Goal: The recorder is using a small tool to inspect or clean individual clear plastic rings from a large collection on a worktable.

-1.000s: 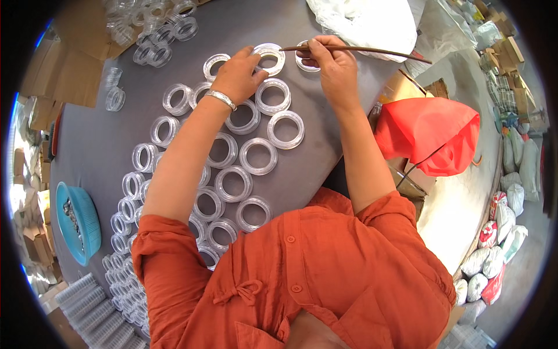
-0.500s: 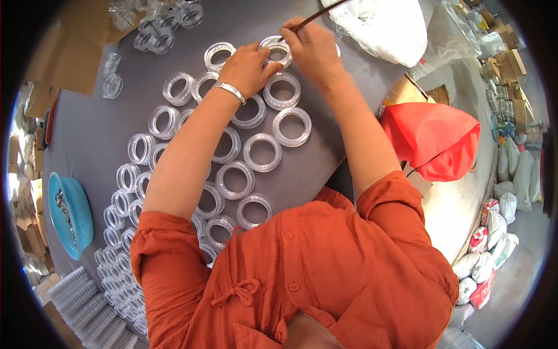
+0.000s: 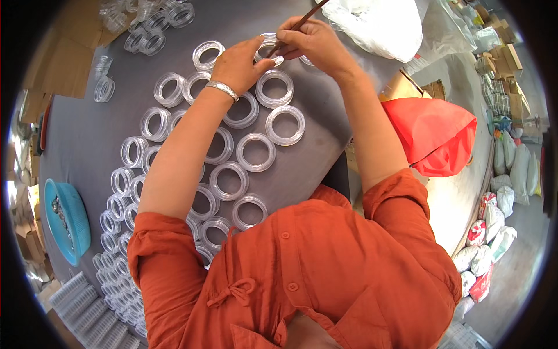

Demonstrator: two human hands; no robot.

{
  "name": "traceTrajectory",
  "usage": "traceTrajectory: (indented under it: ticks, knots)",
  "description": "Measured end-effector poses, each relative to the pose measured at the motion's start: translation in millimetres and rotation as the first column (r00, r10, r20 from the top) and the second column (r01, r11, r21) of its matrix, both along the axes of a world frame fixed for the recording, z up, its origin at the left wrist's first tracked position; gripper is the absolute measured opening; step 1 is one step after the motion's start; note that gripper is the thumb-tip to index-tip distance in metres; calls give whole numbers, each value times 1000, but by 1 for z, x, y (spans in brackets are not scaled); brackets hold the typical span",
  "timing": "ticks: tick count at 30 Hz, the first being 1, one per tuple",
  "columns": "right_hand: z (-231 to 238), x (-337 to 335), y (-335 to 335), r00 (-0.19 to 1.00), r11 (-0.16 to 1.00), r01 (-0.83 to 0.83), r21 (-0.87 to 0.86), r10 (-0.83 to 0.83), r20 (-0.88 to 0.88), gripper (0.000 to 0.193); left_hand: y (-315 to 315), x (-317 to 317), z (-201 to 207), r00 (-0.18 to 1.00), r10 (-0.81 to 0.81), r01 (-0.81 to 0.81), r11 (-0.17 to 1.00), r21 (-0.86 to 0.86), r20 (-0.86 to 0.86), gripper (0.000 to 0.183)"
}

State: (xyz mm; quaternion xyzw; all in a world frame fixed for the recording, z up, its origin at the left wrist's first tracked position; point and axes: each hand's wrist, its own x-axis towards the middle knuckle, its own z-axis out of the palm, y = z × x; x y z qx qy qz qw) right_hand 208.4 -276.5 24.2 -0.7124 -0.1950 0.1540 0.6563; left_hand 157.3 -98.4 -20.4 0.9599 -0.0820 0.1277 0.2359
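Note:
My right hand (image 3: 317, 46) pinches a thin dark-brown stick (image 3: 303, 21), slanting down to the left. Its lower end reaches into a clear plastic ring (image 3: 269, 39) at the far end of the rows; I cannot make out the tip. My left hand (image 3: 237, 63), a silver bracelet on its wrist, has fingers and thumb against that ring's left side, steadying it. Close by, a second clear ring (image 3: 274, 89) lies flat below the left thumb. Several more clear rings (image 3: 256, 152) lie in staggered rows, some hidden under my left forearm.
A white plastic bag (image 3: 378, 26) lies beyond my right hand, and red cloth (image 3: 433, 136) sits beside my right forearm. At far left stands a blue basket (image 3: 78, 224) with small metal pieces. Stacked clear rings (image 3: 96, 314) fill the near left; a cardboard box (image 3: 64, 52) is behind.
The stick and right hand have shifted slightly, and the stick's lower end now sits lower within the ring. The whole view has moved a little; the rings appear slightly further left.

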Motion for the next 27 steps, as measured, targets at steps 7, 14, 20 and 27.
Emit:
traceTrajectory:
  ticks: [7,14,20,27]
  knots:
    - [-27,3,19,867,992,129,12,-118,484,14,0,5,15,987,20,-18,1000,14,-162,62]
    - [3,6,10,752,856,404,-323,-110,650,17,1,5,9,985,69,-69,998,5,-160,73]
    - [11,11,4,961,934,118,-338,-22,275,20,2,2,11,984,62,-63,998,5,-165,72]
    - [-25,5,24,887,956,287,66,-291,358,18,-2,3,8,989,54,-54,999,7,-138,71]
